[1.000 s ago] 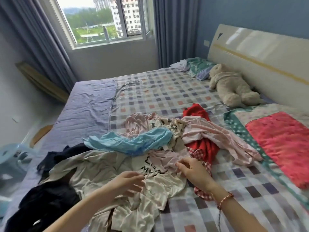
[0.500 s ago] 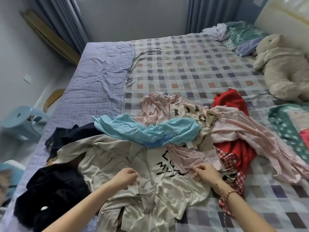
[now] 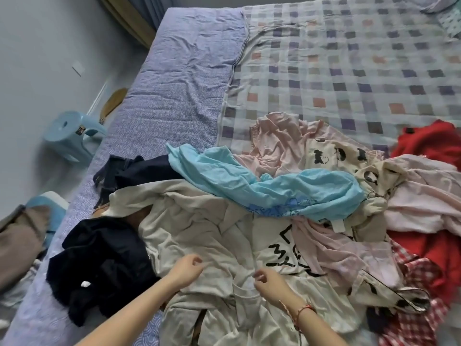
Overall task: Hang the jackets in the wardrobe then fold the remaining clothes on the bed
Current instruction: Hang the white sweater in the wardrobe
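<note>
Left hand (image 3: pixel 185 269) and right hand (image 3: pixel 268 283) curl on a cream top (image 3: pixel 199 233) on the bed (image 3: pixel 174 71), seemingly pinching its fabric.

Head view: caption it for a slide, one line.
Left hand and right hand pinch a cream garment amid unfolded clothes on a checked bedspread.

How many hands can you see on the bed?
2. The left hand pinches the cream garment near the black clothes. The right hand, with a red bracelet, pinches the same garment beside it. None seem hidden.
</note>
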The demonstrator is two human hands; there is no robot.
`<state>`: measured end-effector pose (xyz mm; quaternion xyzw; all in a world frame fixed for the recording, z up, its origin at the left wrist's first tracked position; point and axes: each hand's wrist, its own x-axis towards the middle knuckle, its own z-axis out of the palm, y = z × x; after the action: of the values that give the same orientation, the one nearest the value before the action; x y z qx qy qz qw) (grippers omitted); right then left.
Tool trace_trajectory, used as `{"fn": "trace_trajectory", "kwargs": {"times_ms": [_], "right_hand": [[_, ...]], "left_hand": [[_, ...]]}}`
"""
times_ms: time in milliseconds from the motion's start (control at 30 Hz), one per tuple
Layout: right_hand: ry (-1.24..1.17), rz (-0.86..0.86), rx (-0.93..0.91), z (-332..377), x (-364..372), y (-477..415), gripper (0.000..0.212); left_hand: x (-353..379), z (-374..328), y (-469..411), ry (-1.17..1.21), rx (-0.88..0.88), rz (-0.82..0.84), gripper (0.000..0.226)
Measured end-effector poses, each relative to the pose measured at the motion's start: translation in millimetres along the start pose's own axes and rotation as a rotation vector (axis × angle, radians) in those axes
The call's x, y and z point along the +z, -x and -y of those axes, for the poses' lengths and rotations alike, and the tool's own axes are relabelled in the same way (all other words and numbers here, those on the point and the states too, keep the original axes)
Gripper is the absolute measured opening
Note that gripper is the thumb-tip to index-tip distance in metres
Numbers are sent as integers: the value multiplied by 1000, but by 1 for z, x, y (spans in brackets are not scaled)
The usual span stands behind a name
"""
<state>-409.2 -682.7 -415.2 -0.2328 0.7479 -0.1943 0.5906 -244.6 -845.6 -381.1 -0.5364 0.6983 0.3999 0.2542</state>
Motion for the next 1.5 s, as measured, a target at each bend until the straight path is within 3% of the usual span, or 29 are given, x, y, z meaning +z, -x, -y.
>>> {"fn": "trace_trajectory", "kwargs": {"times_ms": [100, 300, 434, 567, 667, 701, 834, 901, 1001, 1134, 1268, 1335, 1435, 1468, 1502], "right_hand": [[126, 79, -17, 7, 23, -13, 52], [527, 79, 3, 10, 59, -15, 55], [507, 154, -27, 15, 67, 2, 49], [315, 150, -182, 39, 80, 36, 39], [329, 149, -303, 56, 84, 65, 27], [306, 161, -353, 60, 81, 81, 26], [99, 162, -459, 70, 71, 117, 39], [-20, -26, -521, 77, 67, 134, 34], [50, -359, -697, 86, 62, 152, 32], [337, -432, -840, 97, 71, 157, 58], [403, -518, -909, 106, 92, 166, 29], [506, -489, -850, 110, 96, 163, 18], [520, -462, -678, 119, 81, 162, 10], [434, -370, -630, 124, 75, 167, 2], [283, -213, -587, 130, 72, 177, 15]], "left_hand": [[9, 17, -4, 58, -45, 22, 34], [31, 34, 8, 111, -54, 87, 21], [40, 19, 23, 122, -35, 136, 30], [55, -5, 49, 401, -175, 250, 39], [52, -10, 64, 560, -226, 165, 15], [48, -11, 77, 570, -200, 78, 9], [30, 2, 120, 531, 9, -283, 25], [20, 6, 150, 525, 78, -391, 22], [8, 9, 200, 509, 230, -468, 26], [-1, 8, 269, 491, 446, -417, 24], [-7, 25, 329, 401, 580, -360, 24], [-17, 34, 352, 391, 574, -328, 26], [-39, 43, 385, 576, 558, -247, 29], [-46, 49, 396, 648, 538, -234, 31], [-51, 54, 404, 704, 523, -217, 35]]}}
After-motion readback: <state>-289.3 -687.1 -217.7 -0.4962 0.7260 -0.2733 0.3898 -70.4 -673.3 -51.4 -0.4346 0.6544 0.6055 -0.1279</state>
